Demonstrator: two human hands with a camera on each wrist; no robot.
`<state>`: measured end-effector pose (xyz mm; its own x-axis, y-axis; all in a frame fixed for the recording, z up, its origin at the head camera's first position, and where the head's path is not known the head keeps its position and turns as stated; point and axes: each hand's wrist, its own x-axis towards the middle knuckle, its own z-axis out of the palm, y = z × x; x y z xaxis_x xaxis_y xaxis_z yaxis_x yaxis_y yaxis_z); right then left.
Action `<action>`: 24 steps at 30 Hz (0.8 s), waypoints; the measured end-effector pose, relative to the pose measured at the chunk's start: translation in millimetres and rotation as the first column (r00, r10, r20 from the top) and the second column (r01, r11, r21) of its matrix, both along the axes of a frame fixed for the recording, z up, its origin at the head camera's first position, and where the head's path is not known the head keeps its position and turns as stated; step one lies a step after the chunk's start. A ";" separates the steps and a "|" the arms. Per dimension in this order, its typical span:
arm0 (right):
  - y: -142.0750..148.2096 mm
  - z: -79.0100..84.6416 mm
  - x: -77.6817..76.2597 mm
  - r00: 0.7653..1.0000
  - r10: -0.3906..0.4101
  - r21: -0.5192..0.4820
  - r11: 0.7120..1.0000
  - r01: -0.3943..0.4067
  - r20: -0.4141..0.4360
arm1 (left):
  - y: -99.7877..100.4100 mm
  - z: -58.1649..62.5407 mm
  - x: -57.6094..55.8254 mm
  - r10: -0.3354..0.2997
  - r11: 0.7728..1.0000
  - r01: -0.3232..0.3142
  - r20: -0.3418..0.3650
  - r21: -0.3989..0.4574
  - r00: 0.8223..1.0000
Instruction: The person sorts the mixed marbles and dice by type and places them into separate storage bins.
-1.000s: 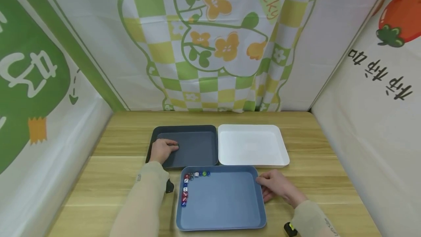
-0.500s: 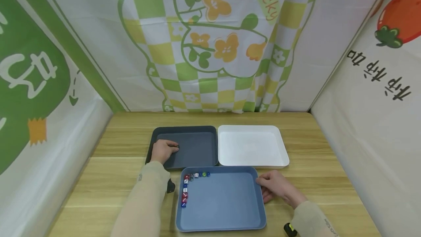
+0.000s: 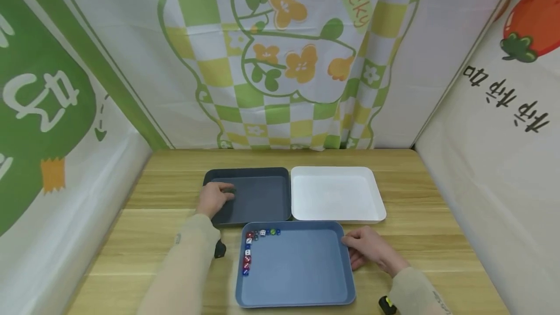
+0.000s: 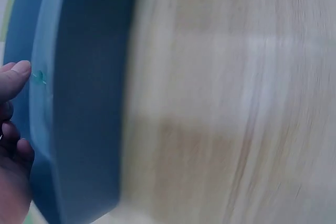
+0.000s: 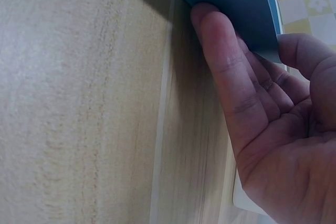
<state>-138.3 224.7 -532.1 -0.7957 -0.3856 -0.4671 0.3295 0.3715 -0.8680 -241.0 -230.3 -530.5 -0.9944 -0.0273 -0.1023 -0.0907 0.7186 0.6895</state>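
My left hand (image 3: 212, 198) reaches over the left side of the dark grey tray (image 3: 262, 201). Thumb and forefinger pinch a small see-through green die (image 4: 39, 77), seen by the thumb tip in the left wrist view. The right hand (image 3: 372, 247) grips the right wall of the blue tray (image 3: 302, 266), its thumb at the rim and its fingers against the outer wall. Inside that tray, several small dice run down the left side and along the top left, among them a white die (image 3: 247, 253), a red die (image 3: 247, 259) and a green piece (image 3: 273, 232).
A white tray (image 3: 337, 193) stands at the back right, beside the dark grey one. All three trays are on a wooden table (image 3: 144, 237). A printed curtain (image 3: 284, 125) hangs behind its far edge, and fabric walls rise at both sides.
My left hand has shifted slightly back and left over the dark tray, its thumb and forefinger now a little wider apart. The right hand and the dice in the blue tray hold their places.
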 end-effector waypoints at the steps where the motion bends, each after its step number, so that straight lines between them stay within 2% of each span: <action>1: 0.1 0.2 0.0 1.000 -0.002 -0.001 1.000 0.002 0.000 | -1.3 3.6 0.4 -0.012 1.000 0.012 -0.003 0.004 1.000; 6: -0.2 0.9 -0.3 1.000 -0.009 -0.008 1.000 0.009 0.007 | -6.3 25.8 5.3 -0.060 0.998 0.061 -0.006 0.032 0.998; 14: -0.9 0.9 1.1 1.000 -0.007 0.004 1.000 0.007 -0.016 | -6.5 55.7 17.9 -0.088 0.996 0.088 -0.029 0.019 0.996; 19: -1.2 1.0 1.3 1.000 -0.004 0.004 1.000 0.004 -0.019 | -1.0 69.1 27.2 -0.105 0.995 0.104 -0.045 -0.009 0.993; 24: -1.9 2.2 1.2 1.000 -0.005 0.004 1.000 0.005 -0.011 | 8.6 74.8 39.5 -0.134 0.991 0.134 -0.063 -0.003 0.989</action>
